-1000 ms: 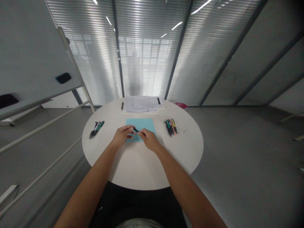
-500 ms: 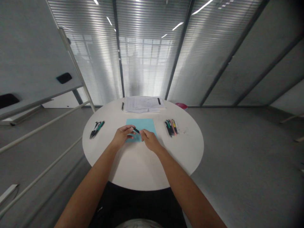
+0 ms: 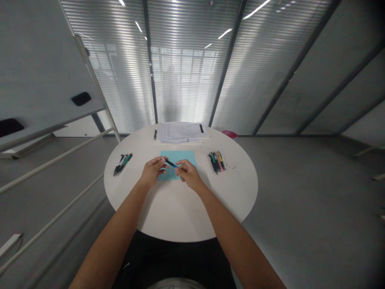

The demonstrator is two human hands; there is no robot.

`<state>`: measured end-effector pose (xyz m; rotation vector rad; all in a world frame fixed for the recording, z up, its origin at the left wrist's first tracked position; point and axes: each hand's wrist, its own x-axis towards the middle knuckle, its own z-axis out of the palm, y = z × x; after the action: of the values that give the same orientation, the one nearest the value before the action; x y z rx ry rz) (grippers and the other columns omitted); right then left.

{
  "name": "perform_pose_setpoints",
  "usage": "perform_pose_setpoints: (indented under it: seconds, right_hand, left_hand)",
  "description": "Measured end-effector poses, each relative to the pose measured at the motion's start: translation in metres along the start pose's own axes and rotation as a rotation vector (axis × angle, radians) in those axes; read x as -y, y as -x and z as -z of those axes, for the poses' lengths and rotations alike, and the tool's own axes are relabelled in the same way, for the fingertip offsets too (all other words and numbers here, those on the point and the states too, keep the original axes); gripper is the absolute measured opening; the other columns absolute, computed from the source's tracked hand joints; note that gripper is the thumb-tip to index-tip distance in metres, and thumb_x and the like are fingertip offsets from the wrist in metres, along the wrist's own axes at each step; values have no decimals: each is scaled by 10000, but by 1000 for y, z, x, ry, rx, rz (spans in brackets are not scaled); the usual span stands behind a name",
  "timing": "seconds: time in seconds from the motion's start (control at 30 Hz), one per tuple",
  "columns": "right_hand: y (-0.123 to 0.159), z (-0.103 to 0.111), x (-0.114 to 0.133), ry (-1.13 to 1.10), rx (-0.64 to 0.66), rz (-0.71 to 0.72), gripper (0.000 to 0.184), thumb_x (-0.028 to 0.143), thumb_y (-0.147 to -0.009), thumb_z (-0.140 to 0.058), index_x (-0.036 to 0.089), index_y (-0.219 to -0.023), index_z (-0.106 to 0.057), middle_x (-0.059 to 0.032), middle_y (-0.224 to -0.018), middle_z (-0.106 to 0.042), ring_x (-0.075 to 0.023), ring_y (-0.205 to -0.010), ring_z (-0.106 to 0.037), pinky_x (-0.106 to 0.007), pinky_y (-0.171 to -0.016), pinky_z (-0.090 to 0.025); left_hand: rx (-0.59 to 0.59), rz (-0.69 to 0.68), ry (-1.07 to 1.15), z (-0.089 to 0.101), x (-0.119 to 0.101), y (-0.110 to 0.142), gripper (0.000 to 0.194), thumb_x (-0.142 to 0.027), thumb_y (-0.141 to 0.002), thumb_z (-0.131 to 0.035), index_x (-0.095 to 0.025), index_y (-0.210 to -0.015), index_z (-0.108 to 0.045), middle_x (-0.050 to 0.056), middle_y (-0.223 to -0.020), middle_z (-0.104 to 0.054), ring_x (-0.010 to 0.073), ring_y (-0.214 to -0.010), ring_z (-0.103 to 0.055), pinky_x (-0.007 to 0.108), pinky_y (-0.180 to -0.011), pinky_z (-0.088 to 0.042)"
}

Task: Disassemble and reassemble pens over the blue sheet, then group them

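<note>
A dark pen point(image 3: 171, 163) with a blue part near its right end is held between my two hands. My left hand point(image 3: 152, 171) pinches its left end, fingers curled. At the other end, my right hand point(image 3: 189, 174) grips it between thumb and fingers. Beneath both hands a light blue sheet point(image 3: 177, 155) lies flat on the round white table point(image 3: 180, 216), partly hidden by them.
Several pens point(image 3: 122, 163) lie in a group at the table's left. On the right is another row of pens and markers point(image 3: 217, 162). A stack of papers point(image 3: 182, 133) lies at the back, beside a single dark pen point(image 3: 155, 134). A whiteboard point(image 3: 45, 60) stands at left.
My hands have spread slightly apart, my left hand shifting a little left. More of the pen shows now, including its blue part. The right fingers have lifted slightly.
</note>
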<state>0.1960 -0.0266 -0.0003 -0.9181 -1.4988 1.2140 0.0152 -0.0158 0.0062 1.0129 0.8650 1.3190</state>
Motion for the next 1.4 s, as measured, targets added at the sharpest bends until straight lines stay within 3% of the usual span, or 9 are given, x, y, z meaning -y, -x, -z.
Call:
perform_pose_setpoints:
  seconds: [0.13, 0.23, 0.33, 0.57, 0.7, 0.9, 1.07, 1.2, 1.4]
  right_hand:
    - [-3, 3, 0, -124, 17, -78, 327, 475, -722, -636, 172, -835, -586, 7, -623, -650, -60, -348, -423, -197, -355, -259]
    - [-2, 5, 2, -171, 36, -144, 364, 481, -729, -628, 172, -918, -590, -3, -630, -665, -72, -333, -446, -196, -343, -247]
    - [0, 7, 8, -335, 56, -175, 404, 456, -741, -607, 206, -1054, -548, -4, -670, -675, -98, -376, -490, -206, -373, -298]
    - [4, 19, 23, -643, 38, -199, 484, 578, -824, -373, 202, -1042, -584, -69, -848, -656, -153, -582, -552, -267, -494, -396]
    - [0, 20, 19, -588, -45, -171, 619, 708, -813, -266, 222, -1044, -571, -59, -798, -615, -189, -692, -570, -299, -565, -439]
    - [-11, 19, 12, -470, -172, -107, 590, 780, -763, -234, 240, -775, -470, -54, -792, -578, -230, -857, -580, -390, -710, -481]
    - [-10, 38, 19, -546, -204, 2, 531, 734, -780, -203, 239, -669, -360, -13, -668, -452, -193, -705, -500, -416, -738, -462]
    - [-15, 54, 26, -588, -280, 62, 474, 675, -784, -221, 235, -629, -307, 11, -612, -339, -173, -602, -391, -381, -669, -426]
    - [-33, 54, 30, -670, -334, 92, 429, 607, -787, -209, 234, -595, -299, 37, -586, -215, -149, -512, -248, -329, -558, -352]
  left_hand:
    - [33, 7, 0, 3, 2, -1, 374, -387, -687, -735, -132, -950, -661, 41, -753, -617, 115, -671, -592, 199, -525, -448]
    - [29, 10, 7, 3, 2, -1, 375, -392, -676, -743, -133, -935, -664, 42, -771, -620, 106, -655, -585, 197, -518, -442]
    - [-7, -1, 35, 2, 0, -1, 369, -390, -655, -757, -145, -914, -663, 36, -799, -622, 104, -651, -584, 201, -505, -432]
    - [-95, -19, -13, -1, 0, -2, 348, -375, -599, -788, -158, -849, -683, 25, -751, -618, 131, -689, -584, 246, -583, -460]
    - [-97, -116, -228, -3, 4, 0, 283, -369, -616, -775, -158, -795, -717, 34, -730, -644, 133, -673, -551, 262, -645, -441]
    - [-4, -195, -465, -5, 7, 2, 231, -350, -627, -757, -184, -786, -734, 49, -755, -667, 161, -681, -553, 273, -659, -408]
    - [40, -330, -894, 6, 13, -2, 228, -281, -678, -680, -235, -898, -723, 77, -938, -667, 241, -922, -551, 357, -863, -374]
    - [-20, -266, -1326, 13, 19, -3, 297, -308, -736, -605, -260, -1015, -695, 105, -1054, -614, 302, -1026, -496, 433, -898, -317]
    - [12, -241, -1450, 14, 23, -3, 288, -336, -791, -542, -293, -1042, -677, 102, -1090, -579, 303, -1035, -472, 440, -881, -306]
